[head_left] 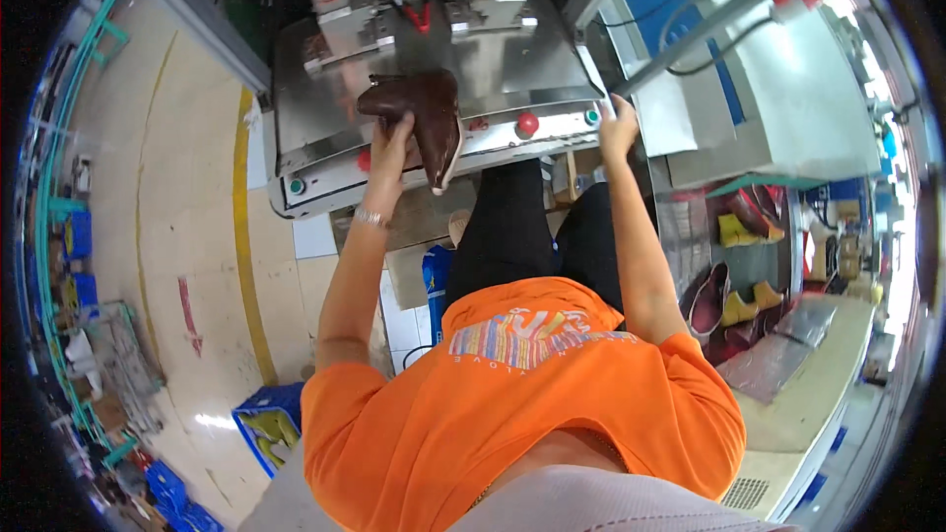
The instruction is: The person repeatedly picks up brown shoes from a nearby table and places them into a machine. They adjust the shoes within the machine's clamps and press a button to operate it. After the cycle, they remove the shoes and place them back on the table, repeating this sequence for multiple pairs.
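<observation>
My left hand (392,145) grips a dark brown leather boot upper (426,116) over the front of the machine. The boot's pointed end hangs down toward me, with a pale edge along its right side. Part of my left fingers is hidden behind the leather. At the right end of the machine's front panel (493,138), my right hand (619,130) holds nothing, its thumb and fingers apart. It is beside a green button (592,116); whether it touches the panel I cannot tell. A red button (528,124) sits between my hands.
Metal clamps (493,0) stand at the back of the steel machine table, with posts on both sides. On my right, a rack (759,261) holds several dark red shoes and yellow forms. A blue crate (268,426) with yellowish pieces sits on the floor, lower left.
</observation>
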The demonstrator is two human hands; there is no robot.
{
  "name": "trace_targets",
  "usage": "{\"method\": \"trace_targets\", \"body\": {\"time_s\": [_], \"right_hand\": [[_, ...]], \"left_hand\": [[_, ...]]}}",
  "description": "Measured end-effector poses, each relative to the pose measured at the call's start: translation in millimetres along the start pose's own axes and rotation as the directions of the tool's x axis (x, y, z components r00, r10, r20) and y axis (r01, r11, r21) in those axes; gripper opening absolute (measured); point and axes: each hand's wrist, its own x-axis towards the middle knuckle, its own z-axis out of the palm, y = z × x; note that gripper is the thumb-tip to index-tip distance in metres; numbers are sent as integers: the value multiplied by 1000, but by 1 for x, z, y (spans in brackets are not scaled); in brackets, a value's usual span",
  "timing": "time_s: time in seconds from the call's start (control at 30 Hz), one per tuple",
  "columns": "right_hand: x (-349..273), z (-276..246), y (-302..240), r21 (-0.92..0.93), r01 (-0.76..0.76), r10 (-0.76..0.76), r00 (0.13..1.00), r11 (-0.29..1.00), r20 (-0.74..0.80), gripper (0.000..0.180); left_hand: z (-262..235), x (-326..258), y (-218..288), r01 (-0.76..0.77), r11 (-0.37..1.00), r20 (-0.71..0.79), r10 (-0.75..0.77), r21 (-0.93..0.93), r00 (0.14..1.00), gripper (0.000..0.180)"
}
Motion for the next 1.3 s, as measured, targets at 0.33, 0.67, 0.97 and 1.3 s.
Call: {"method": "trace_targets", "body": {"time_s": [0.33,0.67,0.97,1.3], "right_hand": [[-4,50,22,-231,-380,385,923,896,-26,35],[-9,37,6,-235,-401,404,914,885,-35,33],[-11,32,-1,-111,-437,437,899,893,-20,33],[-32,20,-92,437,-210,182,978,875,104,26]], "left_hand": [[-218,-8,-35,108,449,-436,738,887,515,33],[-182,-3,-31,193,733,-711,503,652,491,33],[-185,-5,-31,218,690,-694,544,690,472,32],[-199,0,-46,171,726,-705,537,666,463,32]]}}
